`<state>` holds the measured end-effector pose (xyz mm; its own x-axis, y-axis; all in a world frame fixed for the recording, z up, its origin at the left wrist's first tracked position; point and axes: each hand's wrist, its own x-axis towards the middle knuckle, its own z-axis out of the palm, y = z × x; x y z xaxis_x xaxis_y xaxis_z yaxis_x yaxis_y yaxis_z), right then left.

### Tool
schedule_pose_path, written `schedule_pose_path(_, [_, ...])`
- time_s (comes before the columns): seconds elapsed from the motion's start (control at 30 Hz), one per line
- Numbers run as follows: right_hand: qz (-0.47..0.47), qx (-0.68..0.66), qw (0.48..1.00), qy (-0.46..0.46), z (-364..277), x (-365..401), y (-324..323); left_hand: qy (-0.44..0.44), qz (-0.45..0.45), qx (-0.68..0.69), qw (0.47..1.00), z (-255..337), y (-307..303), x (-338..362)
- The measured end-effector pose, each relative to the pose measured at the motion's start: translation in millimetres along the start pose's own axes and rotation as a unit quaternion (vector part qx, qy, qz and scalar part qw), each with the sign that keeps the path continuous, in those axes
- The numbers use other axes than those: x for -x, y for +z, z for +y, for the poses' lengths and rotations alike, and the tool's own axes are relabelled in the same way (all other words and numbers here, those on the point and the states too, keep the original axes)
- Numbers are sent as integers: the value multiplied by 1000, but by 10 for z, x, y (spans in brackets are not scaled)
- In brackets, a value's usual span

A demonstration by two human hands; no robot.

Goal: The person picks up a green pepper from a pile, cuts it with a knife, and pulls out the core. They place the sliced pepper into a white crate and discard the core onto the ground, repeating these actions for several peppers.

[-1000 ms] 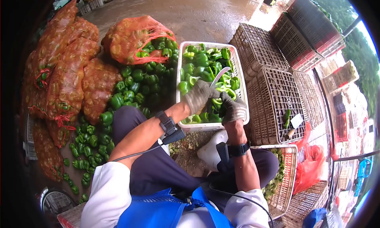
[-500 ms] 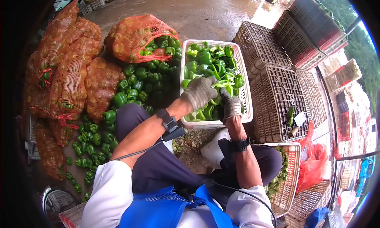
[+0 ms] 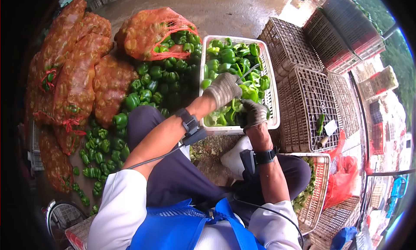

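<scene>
My left hand, in a grey-beige work glove, is closed around what looks like a small knife; its thin grey blade points up and right over the crate. My right hand, also gloved, is curled at the near right part of the crate. Its fingers are closed round a green bell pepper, mostly hidden by the glove. Below both hands, the white plastic crate holds whole green bell peppers and pale cut pepper pieces.
Loose bell peppers cover the ground at left, beside an open red mesh sack and several full sacks. Slatted crates are stacked at right; one bears a green pepper. Another crate with green scraps stands by my right knee.
The knife blade now shows beyond my left hand, which has moved slightly right. My right hand has turned, its fingers curling leftward. The whole view has shifted a little.
</scene>
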<state>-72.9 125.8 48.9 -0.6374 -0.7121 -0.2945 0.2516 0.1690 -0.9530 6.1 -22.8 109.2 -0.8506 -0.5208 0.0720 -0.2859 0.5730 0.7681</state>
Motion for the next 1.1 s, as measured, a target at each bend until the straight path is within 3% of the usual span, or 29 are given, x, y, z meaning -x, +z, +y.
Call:
schedule_pose_path(0.07, [-20, 59, 996, -66, -101, 152, 2, 10, 2, 35, 999, -22, 4, -1])
schedule_pose_path(0.33, [-98, -168, 981, -17, -415, 291, 100, -79, 21, 184, 979, -309, 9, -134])
schedule_pose_path(0.37, [-109, -186, 976, -19, -486, 296, 128, -23, 43, 151, 987, -352, 1, -148])
schedule_pose_path(0.47, [-133, -232, 963, -33, -493, 198, 126, -47, 86, 258, 961, -296, -68, -79])
schedule_pose_path(0.5, [-132, -237, 962, -41, -488, 182, 131, -63, 84, 373, 922, -217, -86, -34])
schedule_pose_path(0.57, [-134, -252, 957, -56, -516, 189, 133, -91, 99, 328, 935, -150, -118, 0])
schedule_pose_path(0.63, [-111, -208, 969, -80, -515, 214, 138, -106, 103, 318, 936, -104, -164, 9])
schedule_pose_path(0.73, [-69, -181, 977, -94, -539, 274, 132, -178, 76, 463, 865, 52, -214, 116])
schedule_pose_path(0.83, [-46, -167, 979, -111, -522, 279, 64, -205, 83, 471, 854, -5, -267, 76])
schedule_pose_path(0.87, [-44, -165, 978, -119, -529, 294, 42, -152, 131, 417, 886, -66, -219, 17])
schedule_pose_path(0.93, [-36, -163, 976, -137, -560, 339, -5, -128, 122, 454, 873, -74, -222, 13])
schedule_pose_path(1.07, [11, -100, 977, -186, -578, 363, -167, -197, 70, 457, 865, 190, -283, 74])
schedule_pose_path(1.1, [15, -96, 983, -154, -612, 375, -223, -201, 69, 445, 870, 179, -254, 53])
